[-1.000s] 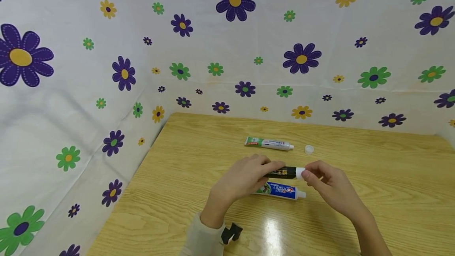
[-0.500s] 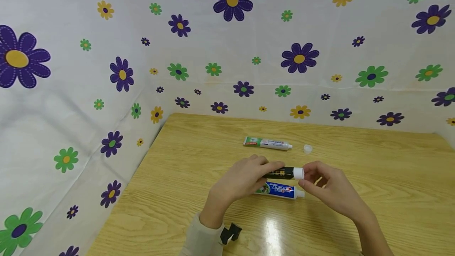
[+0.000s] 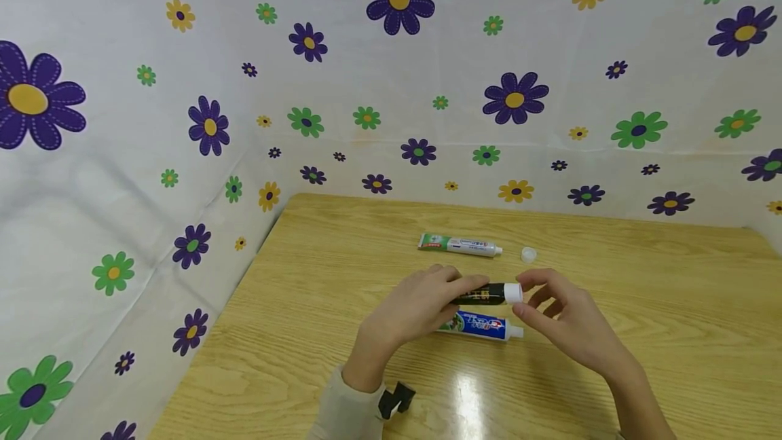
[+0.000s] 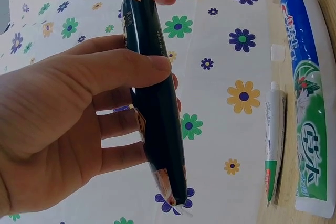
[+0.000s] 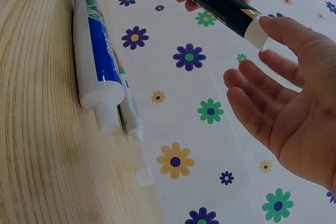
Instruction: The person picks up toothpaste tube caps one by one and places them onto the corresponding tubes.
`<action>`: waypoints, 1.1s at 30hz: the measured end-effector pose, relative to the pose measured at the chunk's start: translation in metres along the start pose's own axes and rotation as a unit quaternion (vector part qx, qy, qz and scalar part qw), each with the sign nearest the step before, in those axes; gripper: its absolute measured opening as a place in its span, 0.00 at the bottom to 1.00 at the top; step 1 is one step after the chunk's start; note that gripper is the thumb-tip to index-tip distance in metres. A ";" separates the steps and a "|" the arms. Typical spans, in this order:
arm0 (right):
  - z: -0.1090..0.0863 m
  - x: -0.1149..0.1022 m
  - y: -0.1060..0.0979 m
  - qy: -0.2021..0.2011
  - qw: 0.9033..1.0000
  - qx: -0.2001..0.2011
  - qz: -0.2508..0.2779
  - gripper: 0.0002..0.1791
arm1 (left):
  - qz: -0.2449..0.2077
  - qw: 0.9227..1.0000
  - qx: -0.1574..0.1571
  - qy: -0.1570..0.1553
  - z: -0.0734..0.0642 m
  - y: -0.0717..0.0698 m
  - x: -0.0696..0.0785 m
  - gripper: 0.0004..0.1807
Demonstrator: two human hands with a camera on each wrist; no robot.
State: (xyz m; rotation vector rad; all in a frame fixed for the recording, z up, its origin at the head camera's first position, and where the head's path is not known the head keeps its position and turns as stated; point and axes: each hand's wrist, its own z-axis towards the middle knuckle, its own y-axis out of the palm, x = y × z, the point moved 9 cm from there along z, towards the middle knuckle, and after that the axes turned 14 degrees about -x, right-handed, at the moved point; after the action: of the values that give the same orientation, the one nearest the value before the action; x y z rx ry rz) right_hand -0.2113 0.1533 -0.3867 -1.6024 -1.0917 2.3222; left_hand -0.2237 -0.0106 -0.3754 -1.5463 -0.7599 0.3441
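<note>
My left hand [image 3: 412, 307] grips a black toothpaste tube [image 4: 152, 98] around its body, thumb across the near side. The tube is held sideways above the table, its wide white cap [image 3: 513, 292] pointing right. At that end, my right hand [image 3: 571, 318] has thumb and index finger on the cap, one on each side; the other fingers [image 5: 252, 103] are loosely bent and away from the tube. Below the black tube in the head view lies a blue, green and white toothpaste tube [image 3: 482, 326], partly hidden by the left hand.
Farther back on the wooden table [image 3: 342, 257] lies a thinner green and white toothpaste tube [image 3: 461, 245], its narrow white nozzle bare. A loose white cap [image 3: 528, 254] sits to its right. Flower-printed cloth [image 3: 452, 87] rises behind the table and at its left.
The right fingers have shifted around the cap, uncovering more of it than a second ago. The left hand keeps its hold on the black tube, which has turned slightly.
</note>
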 end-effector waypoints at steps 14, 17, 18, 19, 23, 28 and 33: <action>-0.003 -0.021 0.000 -0.084 0.996 0.001 -0.026 0.23 | -0.001 1.000 -0.001 0.009 0.001 0.002 0.000 0.29; -0.003 -0.020 0.002 -0.076 0.996 -0.006 -0.039 0.22 | 0.002 1.000 -0.003 0.006 0.001 0.003 -0.001 0.29; -0.003 -0.019 0.002 -0.074 0.996 -0.009 -0.043 0.21 | 0.003 1.000 -0.004 0.005 0.001 0.004 -0.001 0.29; -0.003 -0.019 0.003 -0.072 0.996 -0.010 -0.047 0.21 | 0.003 1.000 -0.004 0.004 0.001 0.004 -0.001 0.29; -0.002 -0.019 0.004 -0.065 0.996 -0.017 -0.053 0.20 | 0.002 1.000 -0.008 -0.001 0.001 0.005 -0.001 0.29; -0.002 -0.018 0.006 -0.058 0.996 -0.031 -0.054 0.18 | -0.001 1.000 -0.015 -0.008 0.002 0.007 -0.002 0.28; -0.002 -0.017 0.008 -0.070 0.996 -0.041 -0.028 0.17 | -0.002 1.000 -0.020 -0.009 0.003 0.008 -0.002 0.29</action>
State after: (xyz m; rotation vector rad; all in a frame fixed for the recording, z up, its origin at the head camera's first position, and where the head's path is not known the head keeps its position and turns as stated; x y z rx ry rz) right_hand -0.2004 0.1403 -0.3789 -1.4338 -1.2595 2.4142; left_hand -0.2248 -0.0099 -0.3843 -1.5806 -0.7884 0.3432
